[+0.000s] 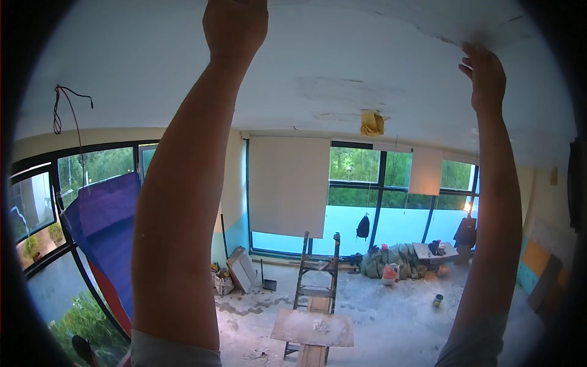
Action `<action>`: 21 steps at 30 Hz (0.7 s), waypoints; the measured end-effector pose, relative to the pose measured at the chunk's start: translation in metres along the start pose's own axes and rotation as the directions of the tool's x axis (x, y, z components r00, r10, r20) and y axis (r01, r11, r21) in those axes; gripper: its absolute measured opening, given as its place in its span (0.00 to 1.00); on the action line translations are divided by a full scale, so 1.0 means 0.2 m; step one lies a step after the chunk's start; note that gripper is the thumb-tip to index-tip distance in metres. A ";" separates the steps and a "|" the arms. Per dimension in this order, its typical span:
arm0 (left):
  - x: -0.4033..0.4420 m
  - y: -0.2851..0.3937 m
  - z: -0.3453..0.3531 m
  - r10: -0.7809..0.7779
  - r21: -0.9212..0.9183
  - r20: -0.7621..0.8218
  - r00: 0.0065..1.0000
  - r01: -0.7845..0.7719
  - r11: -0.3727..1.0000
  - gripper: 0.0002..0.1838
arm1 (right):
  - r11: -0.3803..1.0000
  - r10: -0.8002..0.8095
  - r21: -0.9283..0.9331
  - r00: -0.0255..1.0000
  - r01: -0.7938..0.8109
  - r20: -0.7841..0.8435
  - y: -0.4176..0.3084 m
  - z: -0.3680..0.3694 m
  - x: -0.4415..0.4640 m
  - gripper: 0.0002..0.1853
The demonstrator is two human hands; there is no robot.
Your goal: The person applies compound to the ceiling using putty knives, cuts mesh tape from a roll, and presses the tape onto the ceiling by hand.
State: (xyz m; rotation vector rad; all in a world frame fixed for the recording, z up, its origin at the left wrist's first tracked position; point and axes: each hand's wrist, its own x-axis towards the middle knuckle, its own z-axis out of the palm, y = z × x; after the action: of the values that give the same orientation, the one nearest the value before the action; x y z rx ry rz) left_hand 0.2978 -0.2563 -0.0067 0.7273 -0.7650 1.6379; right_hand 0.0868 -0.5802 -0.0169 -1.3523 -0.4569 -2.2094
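Observation:
Both arms reach up toward the white ceiling [281, 79]. My left hand [235, 27] is at the top edge of the view; its fingers are cut off, so what it holds, if anything, is hidden. At the upper right my right hand [486, 73] has its fingertips against the ceiling, beside a rough, darker patch [483, 33]. Its fingers are bent and slightly apart, with nothing visible in them. Between the arms, farther back, a yellowish piece [372, 123] sits at a hole in the ceiling.
Below stand a ladder [335, 269] and a board [284, 327] bearing white lumps. Wires [76, 122] hang at the left, near a blue sheet [104, 220]. Sacks [373, 264], a table [449, 251] and a can [438, 300] are farther back by the windows.

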 end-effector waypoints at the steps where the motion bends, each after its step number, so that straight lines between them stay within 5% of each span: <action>1: 0.00 -0.02 0.01 0.018 -0.032 -0.007 1.000 -0.019 0.999 0.14 | 0.996 -0.026 -0.091 1.000 0.024 -0.018 0.00 0.02 -0.01 0.27; 4: 0.00 -0.04 0.00 0.079 -0.075 0.034 0.996 -0.077 0.994 0.21 | 0.943 -0.090 -0.326 0.995 0.068 -0.052 0.01 0.05 0.00 0.30; 10: -0.12 0.22 0.01 -0.045 0.073 0.068 0.997 0.040 0.997 0.45 | 0.839 -0.099 -0.542 0.992 0.043 -0.074 -0.01 0.07 0.00 0.34; 19: -0.02 0.16 -0.06 -0.131 0.249 0.122 0.984 0.097 0.963 0.43 | 0.801 -0.200 -0.583 0.979 0.136 -0.046 0.03 0.05 0.03 0.36; 21: 0.03 0.00 -0.04 -0.003 0.216 0.081 0.997 -0.014 0.976 0.39 | 0.808 -0.179 -0.576 0.983 0.122 -0.043 0.01 0.05 0.01 0.35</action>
State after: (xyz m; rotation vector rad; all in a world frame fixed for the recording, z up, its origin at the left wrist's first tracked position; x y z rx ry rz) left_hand 0.2967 -0.2464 -0.0064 0.9515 -0.6514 1.7226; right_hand 0.0938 -0.5770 -0.0099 -1.5245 0.1734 -2.6610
